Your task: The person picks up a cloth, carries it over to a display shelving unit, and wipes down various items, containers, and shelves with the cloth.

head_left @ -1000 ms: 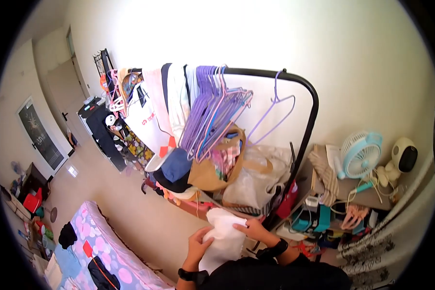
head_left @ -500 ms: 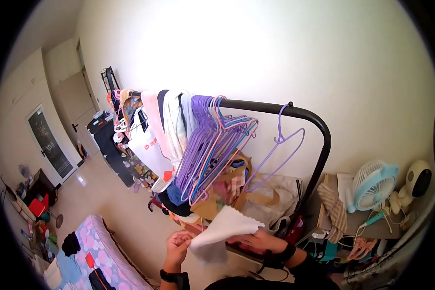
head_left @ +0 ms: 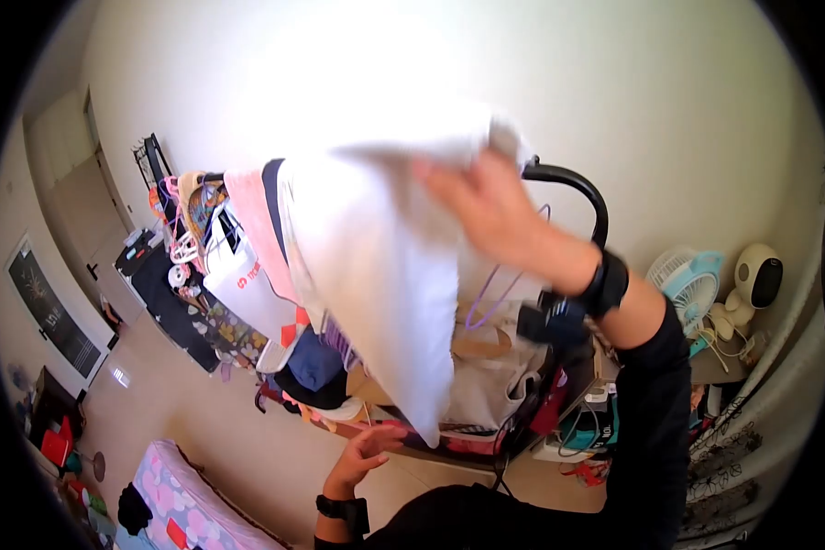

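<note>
A white cloth [head_left: 380,266] hangs down in front of the clothes rack, blurred at its top. My right hand [head_left: 486,202] is raised high and grips the cloth's upper edge, smeared a little by motion. Lower down, my left hand [head_left: 365,458] holds nothing, its fingers stretched out and apart, below and left of the cloth's hanging tip. Behind the cloth, most of the purple hangers [head_left: 337,344] are hidden. One purple hanger [head_left: 482,307] shows to the right, under the black rack bar [head_left: 582,179].
Left along the rack hang a pink cloth [head_left: 255,229] and a white bag [head_left: 247,284]. A fan [head_left: 686,286] and a white camera-like device [head_left: 759,275] stand on a side table at right. A floral-covered bed [head_left: 179,490] lies at lower left.
My right hand has swung up with the cloth, which now hangs open before the rack. My left hand has let go of the cloth and stays low. The view has shifted right.
</note>
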The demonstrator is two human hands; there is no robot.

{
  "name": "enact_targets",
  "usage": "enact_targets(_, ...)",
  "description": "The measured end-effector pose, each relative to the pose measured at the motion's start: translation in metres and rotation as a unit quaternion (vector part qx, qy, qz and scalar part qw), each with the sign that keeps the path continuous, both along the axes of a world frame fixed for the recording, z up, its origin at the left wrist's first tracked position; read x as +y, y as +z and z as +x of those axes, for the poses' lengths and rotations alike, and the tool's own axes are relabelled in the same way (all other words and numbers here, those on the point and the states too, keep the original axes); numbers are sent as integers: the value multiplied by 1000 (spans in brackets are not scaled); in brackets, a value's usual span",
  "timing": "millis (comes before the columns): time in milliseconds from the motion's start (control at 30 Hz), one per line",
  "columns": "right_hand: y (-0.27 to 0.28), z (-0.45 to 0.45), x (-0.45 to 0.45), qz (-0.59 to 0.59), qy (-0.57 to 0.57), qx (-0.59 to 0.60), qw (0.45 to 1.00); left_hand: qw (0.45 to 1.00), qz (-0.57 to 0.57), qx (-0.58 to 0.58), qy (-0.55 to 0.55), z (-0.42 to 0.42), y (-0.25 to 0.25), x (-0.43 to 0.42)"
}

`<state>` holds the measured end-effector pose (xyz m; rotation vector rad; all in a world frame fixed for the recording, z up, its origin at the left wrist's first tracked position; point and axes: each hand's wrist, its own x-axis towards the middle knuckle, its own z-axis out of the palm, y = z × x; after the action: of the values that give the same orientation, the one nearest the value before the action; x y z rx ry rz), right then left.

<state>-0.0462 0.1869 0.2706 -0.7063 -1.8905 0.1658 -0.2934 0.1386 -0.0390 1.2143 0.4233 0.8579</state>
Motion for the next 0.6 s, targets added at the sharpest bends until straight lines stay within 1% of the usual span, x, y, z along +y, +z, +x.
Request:
enact_targets(67,38,14,40,136,5,36,990,999,-31,12,-5,-2,-12,4)
enact_targets(133,65,41,89,220,-42,54,973,999,-35,17,-8,-5,-20,3)
enact_targets(200,72,65,102,18,-93,32,995,999,-28,20,-15,-7,-30,2)
enact_targets(233,75,74,105,-94,-186,-95,973,999,-44,27,-6,-8,-37,1)
enact_targets(267,76,82,108,-201,-273,-216,916,998,-60,33,3,-8,-40,2)
enact_targets(300,65,95,118,-119,-332,-268,896,997,-70,32,-2,-9,-42,0)
enact_targets(333,54,103,125,-37,-386,-318,865,997,-66,28,-4,-9,-43,1)
enact_targets(367,52,101,121,-34,-388,-322,863,996,-85,20,-10,-9,-46,-1)
enact_targets(433,44,95,113,-13,-365,-207,908,994,-111,10,-22,-9,-51,-4)
enact_targets(467,42,81,102,-40,-358,-219,907,994,-111,5,-23,-8,-53,-3)
enact_targets(533,31,54,75,-44,-330,-310,890,993,-113,19,-42,-5,-57,-2)
enact_targets(567,23,46,71,-25,-336,-358,871,992,-116,13,-42,-1,-57,-2)
enact_targets(600,16,40,70,-9,-339,-405,849,994,-98,31,-44,2,-57,-1)
